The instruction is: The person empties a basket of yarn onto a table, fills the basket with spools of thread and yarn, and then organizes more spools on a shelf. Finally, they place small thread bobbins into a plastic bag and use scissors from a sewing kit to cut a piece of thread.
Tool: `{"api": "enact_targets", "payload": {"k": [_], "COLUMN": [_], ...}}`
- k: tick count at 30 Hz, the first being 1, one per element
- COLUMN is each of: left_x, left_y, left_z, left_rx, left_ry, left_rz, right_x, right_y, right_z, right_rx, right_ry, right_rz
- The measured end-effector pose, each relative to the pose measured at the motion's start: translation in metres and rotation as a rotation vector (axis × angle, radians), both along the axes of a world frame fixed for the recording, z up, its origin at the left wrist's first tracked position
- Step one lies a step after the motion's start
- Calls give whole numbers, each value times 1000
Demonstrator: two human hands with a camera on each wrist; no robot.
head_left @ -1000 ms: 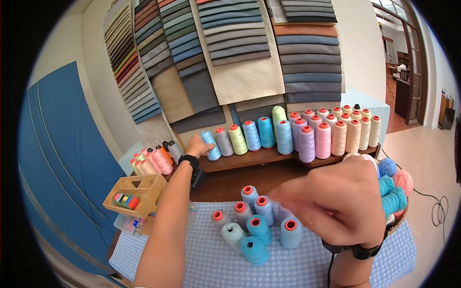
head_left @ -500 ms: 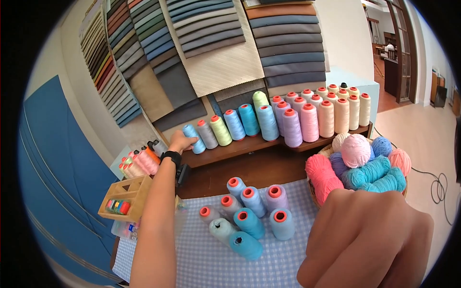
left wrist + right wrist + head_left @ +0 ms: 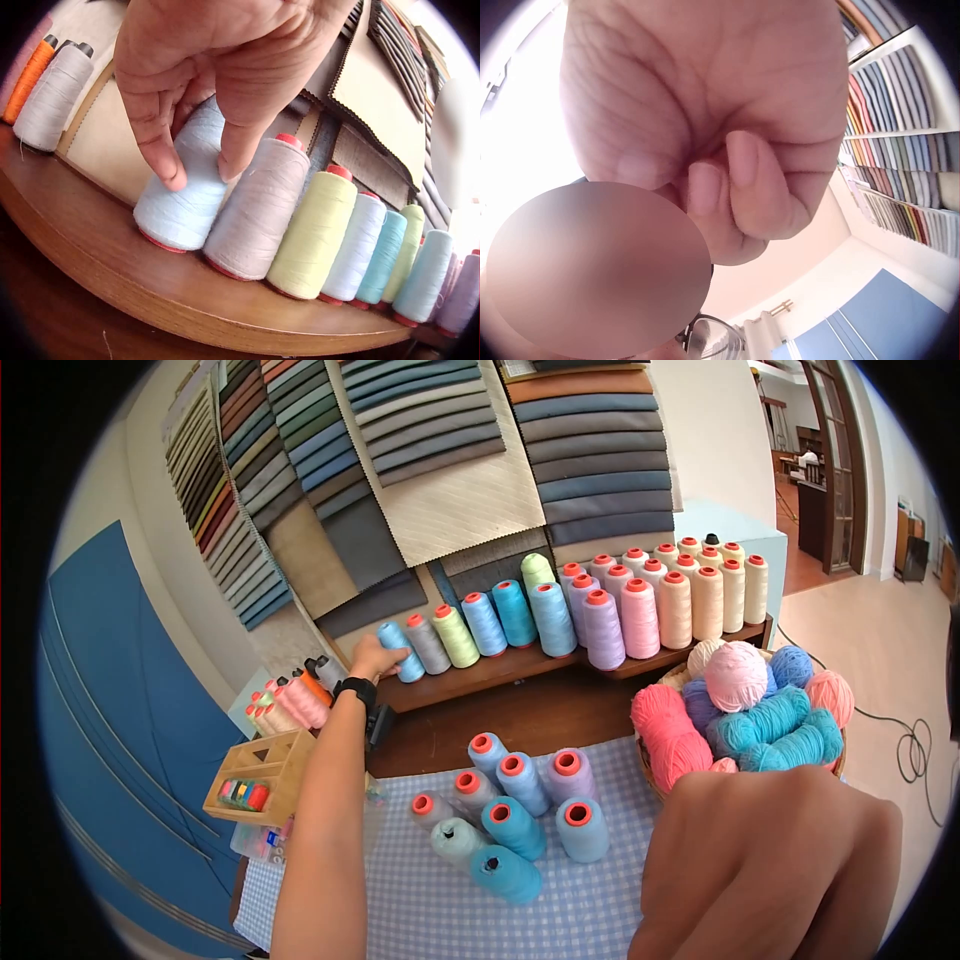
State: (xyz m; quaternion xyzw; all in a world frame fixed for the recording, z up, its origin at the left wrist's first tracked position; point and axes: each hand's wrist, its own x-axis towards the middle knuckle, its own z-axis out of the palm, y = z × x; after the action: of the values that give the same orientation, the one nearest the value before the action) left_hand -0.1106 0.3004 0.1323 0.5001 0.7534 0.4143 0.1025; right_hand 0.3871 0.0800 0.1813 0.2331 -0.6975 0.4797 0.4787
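At the left end of the wooden shelf, my left hand (image 3: 372, 657) holds a light blue thread cone (image 3: 176, 221) between thumb and fingers. The cone's red base sits right at the shelf surface, with a grey thread cone (image 3: 259, 210) close beside it. My right hand (image 3: 765, 870) is raised near the camera at the lower right, overlapping the yarn basket's front. The right wrist view shows its fingers (image 3: 757, 187) curled toward the palm, with nothing visible in them. Several blue, grey and lilac cones, among them a teal cone (image 3: 513, 828), stand on the checked cloth (image 3: 590, 910).
Along the shelf (image 3: 470, 685) runs a row of thread cones. A basket of yarn balls (image 3: 738, 675) is at the right. A wooden organiser (image 3: 260, 760) and pink cones (image 3: 300, 702) stand left of my forearm. Fabric swatches (image 3: 600, 470) hang behind.
My right hand has moved from above the cones on the cloth to the lower right, uncovering the yarn basket. The left hand keeps its grip on the light blue cone. The head view has shifted.
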Motion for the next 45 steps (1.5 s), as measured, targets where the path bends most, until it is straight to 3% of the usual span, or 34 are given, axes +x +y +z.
{"api": "enact_targets", "payload": {"k": [1, 5, 7, 8, 10, 16, 21, 23, 24, 25, 26, 27, 29, 31, 33, 35, 37, 42, 45], "left_x": [0, -1, -2, -3, -6, -14, -4, 3, 5, 11, 23, 37, 68, 103, 123, 132, 134, 138, 131], "left_y": [0, -2, -4, -4, -4, -11, -33, -44, -53, -65, -81, -99, -139, -182, -217, -239, -257, -290, -296], "left_z": [-1, -2, -3, -4, -5, -10, 6, 13, 14, 15, 15, 15, 16, 17, 16, 10, 6, -3, -14], "left_rx": [4, 2, 9, 15, 3, 50, 42, 48, 36, 43, 138, 233, 64, 31, -14, 115, 142, 70, 67], "left_ry": [-6, -28, -30, -32, -27, -121, -142, 38, 348, 349, 449, 548, 336, 366, 386, 540, 541, 617, 660], "left_rz": [-10, -40, -48, -57, -52, -149, -94, -81, -76, -70, -193, -317, -456, -509, -513, -536, -550, -555, -596], "right_x": [-2, -3, 2, -2, -13, -6, 2, -4, -12, -20, -24, -28, -33, -34, -36, -37, -34, -53, -64], "right_y": [5, -1, -13, -9, 3, 0, -5, 0, 10, 15, 13, 12, 10, 17, 12, 8, 5, 3, 11], "right_z": [1, 6, 5, 6, 5, -5, -13, -4, 10, 20, 19, 22, 28, 24, 19, 21, 30, 18, 8], "right_rx": [106, 129, 22, 17, 162, 68, 5, -1, 107, 215, 309, 316, 407, 416, 411, 383, 500, 524, 568], "right_ry": [68, 110, -23, -26, 119, 137, 145, 146, 87, 28, 87, 88, 91, 87, 68, -3, -315, -545, -569], "right_rz": [111, 119, -95, -101, 66, -2, -48, -50, 105, 258, 95, 99, 9, 25, -254, -293, -490, -846, -947]}}
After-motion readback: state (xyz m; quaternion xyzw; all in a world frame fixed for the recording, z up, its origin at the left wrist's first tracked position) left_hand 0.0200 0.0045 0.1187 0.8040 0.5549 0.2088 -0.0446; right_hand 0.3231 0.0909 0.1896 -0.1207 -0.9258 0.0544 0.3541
